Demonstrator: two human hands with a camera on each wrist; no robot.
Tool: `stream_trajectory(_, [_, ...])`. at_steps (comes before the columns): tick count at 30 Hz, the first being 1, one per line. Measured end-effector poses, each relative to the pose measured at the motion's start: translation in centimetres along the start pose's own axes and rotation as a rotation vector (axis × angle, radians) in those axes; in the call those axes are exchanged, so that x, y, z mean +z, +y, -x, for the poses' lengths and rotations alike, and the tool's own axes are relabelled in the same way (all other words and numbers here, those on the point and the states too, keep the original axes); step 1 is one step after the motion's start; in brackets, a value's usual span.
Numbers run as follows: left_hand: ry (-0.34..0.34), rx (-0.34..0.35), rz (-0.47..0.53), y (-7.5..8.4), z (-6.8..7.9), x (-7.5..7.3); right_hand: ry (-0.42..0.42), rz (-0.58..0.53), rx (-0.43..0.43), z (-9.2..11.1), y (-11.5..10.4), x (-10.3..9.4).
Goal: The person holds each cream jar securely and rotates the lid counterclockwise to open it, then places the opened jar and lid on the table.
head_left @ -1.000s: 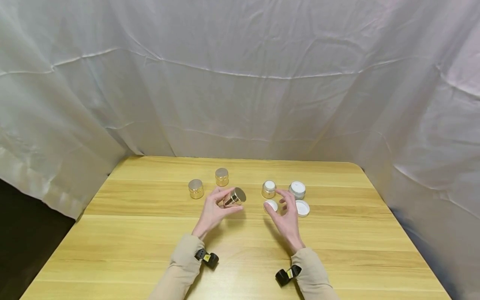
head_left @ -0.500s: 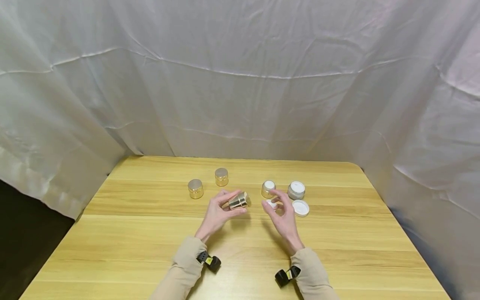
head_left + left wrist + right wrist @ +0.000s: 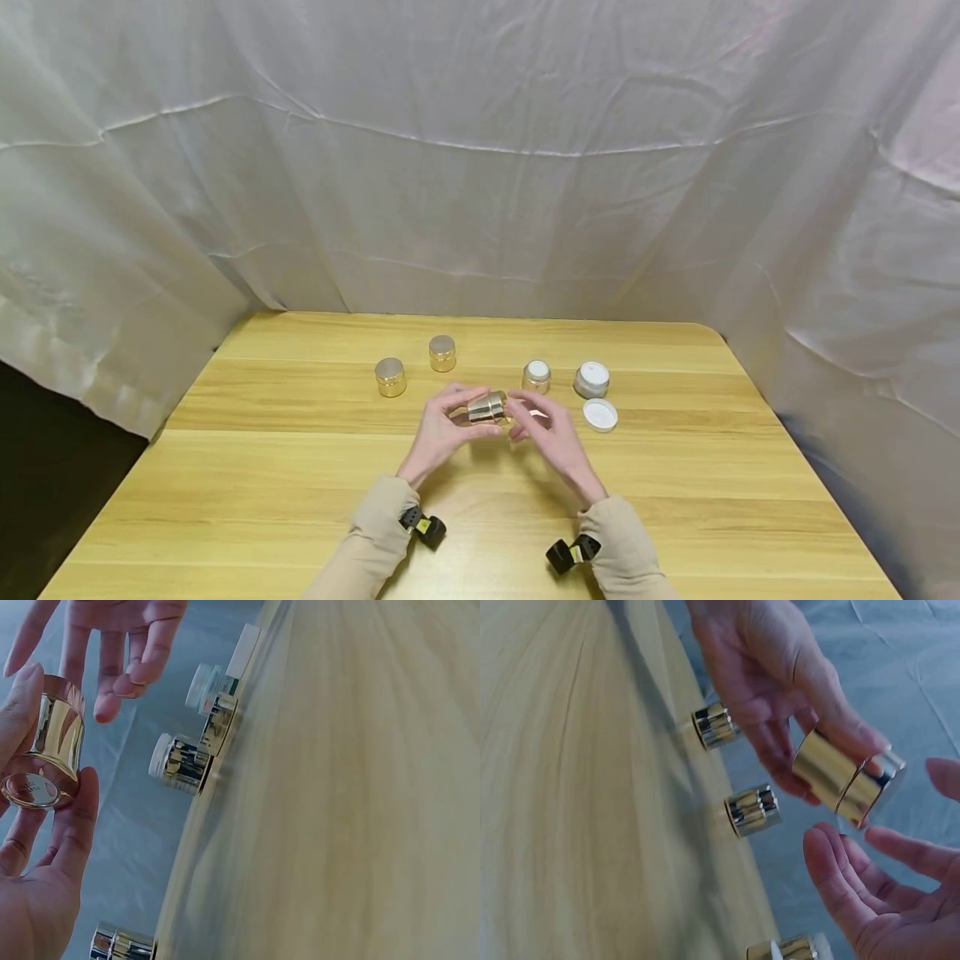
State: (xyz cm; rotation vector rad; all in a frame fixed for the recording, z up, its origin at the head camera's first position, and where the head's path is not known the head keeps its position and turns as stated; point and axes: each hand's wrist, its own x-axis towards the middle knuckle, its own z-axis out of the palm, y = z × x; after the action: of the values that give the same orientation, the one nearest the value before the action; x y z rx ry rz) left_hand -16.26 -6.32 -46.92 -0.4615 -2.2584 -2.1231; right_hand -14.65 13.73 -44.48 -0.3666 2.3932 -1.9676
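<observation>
My left hand [image 3: 442, 429] grips a shiny gold jar [image 3: 486, 407] between thumb and fingers, tilted on its side above the table. In the left wrist view its base faces the camera. My right hand [image 3: 551, 437] is at the lid end of the jar, its fingers loosely bent and spread. The right wrist view shows a small gap between the right fingertips [image 3: 821, 844] and the jar's lid [image 3: 874, 787]. Right of the hands, a gold jar with a white top [image 3: 536, 377], a pale jar with a white top [image 3: 592, 379] and an upturned white-lined lid [image 3: 600, 415] lie on the table.
Two gold jars with lids on, a nearer one [image 3: 390, 377] and a farther one [image 3: 442, 354], stand at the left on the wooden table [image 3: 300, 500]. A grey-white curtain [image 3: 480, 208] hangs behind the table and along its sides.
My left hand has carried the jar right and turned its lid end toward the right hand. My right hand has moved left to the jar. A small white-lined lid is now hidden.
</observation>
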Motion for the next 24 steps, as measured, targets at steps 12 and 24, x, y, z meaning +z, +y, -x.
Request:
stream_trajectory(12, [-0.054,0.041,0.034,0.1,0.15,0.4,0.018,-0.093,0.131,-0.15,-0.52,0.56])
stream_trajectory(24, [-0.13,-0.028,0.209,-0.4,0.02,-0.07,-0.035,-0.199,0.152,-0.14,-0.57,0.06])
